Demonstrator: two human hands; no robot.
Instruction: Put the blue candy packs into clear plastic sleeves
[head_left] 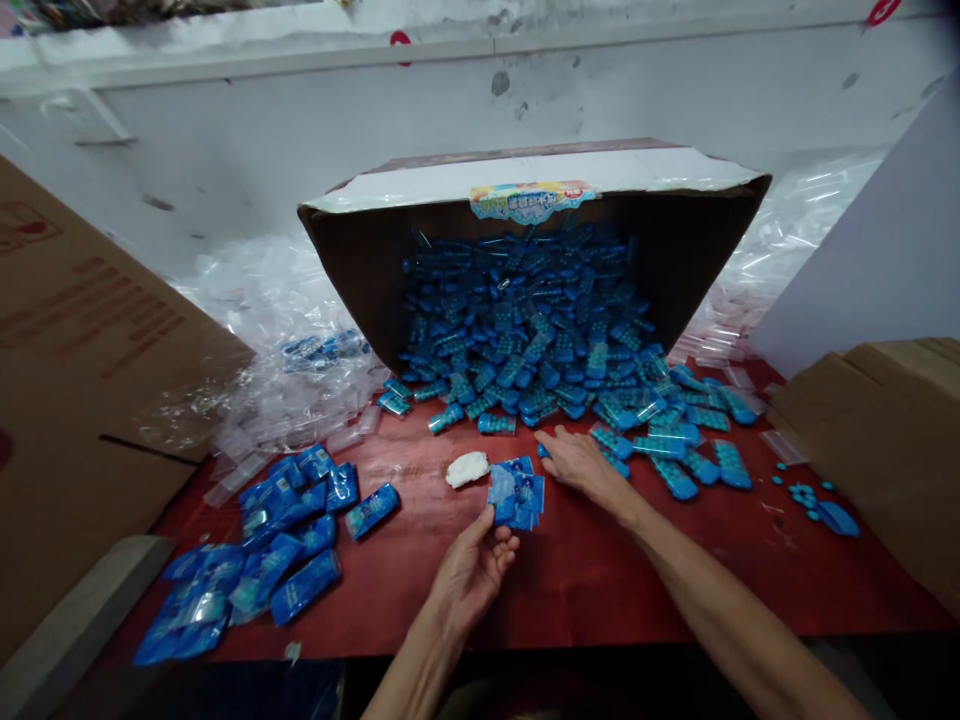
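Note:
My left hand (478, 565) pinches the lower edge of a blue printed packet (504, 498) between thumb and fingers. More flat blue packets (532, 495) lie on the table just behind and beside it. My right hand (577, 462) is at the table just right of these packets, its fingers closed round a small blue case (542, 451), which they mostly hide. A crumpled white wad (467, 469) lies behind my left hand. Many clear-and-blue cases with pellets (540, 350) spill from a tipped cardboard box (697, 250) in front of me.
Filled blue packets (292, 520) are piled at the left on the red table (585, 590). Clear plastic sleeves (277, 350) heap behind them. Cardboard boxes stand at left (97, 370) and right (885, 450). Loose turquoise pellets (804, 495) and a blue piece (838, 519) lie at right.

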